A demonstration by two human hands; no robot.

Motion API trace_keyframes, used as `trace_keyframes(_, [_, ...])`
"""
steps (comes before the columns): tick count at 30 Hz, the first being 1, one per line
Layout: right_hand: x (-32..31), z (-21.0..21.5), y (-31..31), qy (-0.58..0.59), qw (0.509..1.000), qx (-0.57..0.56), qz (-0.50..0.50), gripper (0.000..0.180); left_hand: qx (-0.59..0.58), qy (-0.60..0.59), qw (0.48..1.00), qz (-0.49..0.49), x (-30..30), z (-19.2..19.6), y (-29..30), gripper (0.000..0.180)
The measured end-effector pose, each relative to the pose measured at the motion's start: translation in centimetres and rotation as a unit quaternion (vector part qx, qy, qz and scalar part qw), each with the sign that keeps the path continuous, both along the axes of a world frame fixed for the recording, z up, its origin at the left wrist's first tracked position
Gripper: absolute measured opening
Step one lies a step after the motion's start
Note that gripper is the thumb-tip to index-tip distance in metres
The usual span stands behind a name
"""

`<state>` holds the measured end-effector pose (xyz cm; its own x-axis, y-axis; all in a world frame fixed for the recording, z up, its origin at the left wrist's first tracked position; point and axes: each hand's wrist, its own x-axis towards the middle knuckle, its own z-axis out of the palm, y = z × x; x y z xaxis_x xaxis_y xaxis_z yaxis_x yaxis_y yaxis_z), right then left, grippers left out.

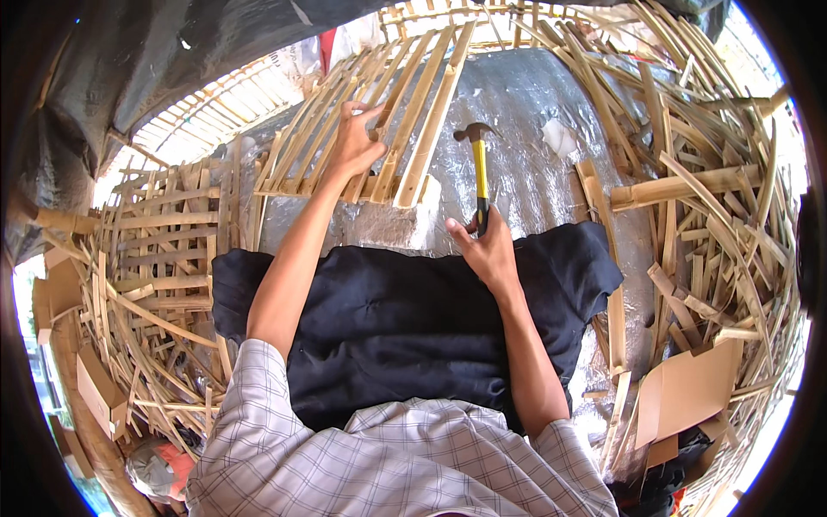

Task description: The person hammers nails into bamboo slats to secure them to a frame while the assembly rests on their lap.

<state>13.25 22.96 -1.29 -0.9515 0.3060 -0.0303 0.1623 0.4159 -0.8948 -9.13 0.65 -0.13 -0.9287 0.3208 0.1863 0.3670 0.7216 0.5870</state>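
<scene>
The person leans over a low worktop (pixel 534 164) covered with a crinkled silver sheet, forearms reaching forward from checked short sleeves. The right hand (pixel 487 250) has its fingers clenched around the dark grip of a hammer (pixel 479 168), which stands nearly upright with its yellow shaft rising to a dark claw head above the silver sheet, just to the right of the bamboo frame. The left hand (pixel 353 142) lies on that bamboo frame (pixel 379 112), a panel of pale slats fixed side by side on cross strips. The fingers are spread and pressing down on two of the slats near the middle of the panel, rather than wrapped around anything. The near end of the frame rests on a grey block (pixel 388 224) at the edge of the worktop.

A black cloth (pixel 405 319) is draped between the person and the block, under both forearms. To the left sits another slatted bamboo panel (pixel 164 233), with loose curved strips heaped below it. On the right, a big tangle of bamboo strips (pixel 715 198) is piled against the worktop, and a piece of brown cardboard (pixel 689 388) lies at the foot of that pile. A small white scrap (pixel 558 136) lies on the silver sheet beyond the hammer.
</scene>
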Motion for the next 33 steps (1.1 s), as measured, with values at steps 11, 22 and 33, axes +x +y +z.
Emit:
trace_keyframes(11, [-0.2, -1.5, -1.1, -0.029, 0.999, -0.025, 0.024, 0.083, -0.001, -0.017, 1.0, -0.017, 1.7, -3.5, 3.4, 0.081])
trace_keyframes(22, [-0.8, -2.9, 0.0, -0.109, 0.95, -0.291, 0.034, 0.035, 0.006, 0.004, 1.0, 0.005, 2.4, -4.3, 4.7, 0.084])
trace_keyframes(33, [-0.8, -3.2, -1.0, -0.098, 0.956, -0.276, -0.003, 0.036, 0.005, -0.006, 0.999, 0.036, 2.6, -4.3, 4.8, 0.084])
